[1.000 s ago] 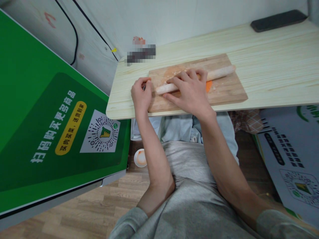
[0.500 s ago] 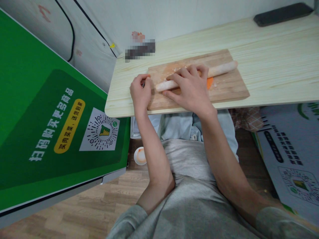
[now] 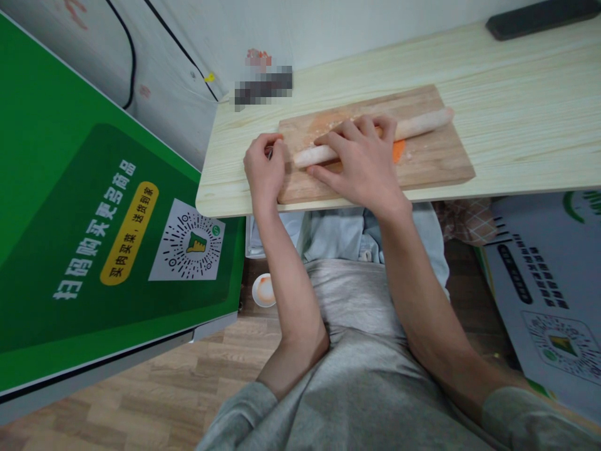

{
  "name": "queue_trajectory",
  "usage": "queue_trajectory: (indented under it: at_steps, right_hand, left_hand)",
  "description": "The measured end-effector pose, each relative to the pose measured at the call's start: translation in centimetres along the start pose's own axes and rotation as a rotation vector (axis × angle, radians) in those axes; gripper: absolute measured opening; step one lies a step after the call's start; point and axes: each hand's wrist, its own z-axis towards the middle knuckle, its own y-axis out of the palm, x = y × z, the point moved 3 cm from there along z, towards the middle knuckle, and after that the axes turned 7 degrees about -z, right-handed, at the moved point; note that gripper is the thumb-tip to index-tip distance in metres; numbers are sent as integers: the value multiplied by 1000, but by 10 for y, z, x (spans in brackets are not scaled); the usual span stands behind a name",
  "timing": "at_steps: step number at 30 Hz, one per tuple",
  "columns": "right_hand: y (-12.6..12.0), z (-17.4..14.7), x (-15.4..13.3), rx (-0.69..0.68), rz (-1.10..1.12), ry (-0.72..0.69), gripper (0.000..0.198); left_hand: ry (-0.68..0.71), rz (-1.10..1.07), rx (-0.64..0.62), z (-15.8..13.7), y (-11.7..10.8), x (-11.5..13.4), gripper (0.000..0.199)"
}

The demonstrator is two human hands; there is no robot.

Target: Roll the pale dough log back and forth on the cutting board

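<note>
My right hand point(image 3: 364, 160) presses down over a flour-dusted rolling pin point(image 3: 425, 123), fingers curled across its middle. The pin lies slantwise on a wooden cutting board point(image 3: 439, 169), sticking out on both sides of my hand. Beneath the pin and hand, a flat piece of orange dough point(image 3: 399, 151) shows only at its right edge. My left hand point(image 3: 265, 166) is closed in a pinch at the board's left edge. Whatever lies between its fingertips is mostly hidden, with a little orange showing there.
The board rests on a pale wood-grain table point(image 3: 526, 125). A dark flat object point(image 3: 539, 19) lies at the back right, by the wall. A green panel point(image 3: 47, 144) stands close on the left. Below the table are a small white dish point(image 3: 264, 290) and a printed box point(image 3: 549, 269).
The whole view has shifted slightly. Both hands, the rolling pin and the dough keep nearly the same places on the board.
</note>
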Motion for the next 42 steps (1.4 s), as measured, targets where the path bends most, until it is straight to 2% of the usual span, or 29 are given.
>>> queue_trajectory:
  at_steps: [5, 8, 18, 25, 29, 35, 42]
  right_hand:
    - [10, 5, 4, -35, 101, 46, 102]
    - [13, 6, 4, -49, 123, 50, 106]
    - [6, 3, 2, -32, 56, 18, 71]
    - [11, 5, 4, -41, 109, 51, 78]
    - [5, 2, 3, -24, 112, 32, 73]
    - [0, 1, 2, -38, 65, 31, 67]
    - [-1, 1, 1, -43, 60, 27, 68]
  left_hand:
    - [22, 38, 20, -1, 0, 1, 15]
    - [28, 44, 20, -2, 0, 2, 14]
    - [20, 41, 7, 3, -1, -6, 15]
    - [16, 30, 2, 3, -1, -4, 22]
    - [7, 26, -10, 4, -1, -5, 26]
    - [12, 14, -22, 7, -1, -10, 18]
    - [17, 32, -17, 8, -1, -11, 19]
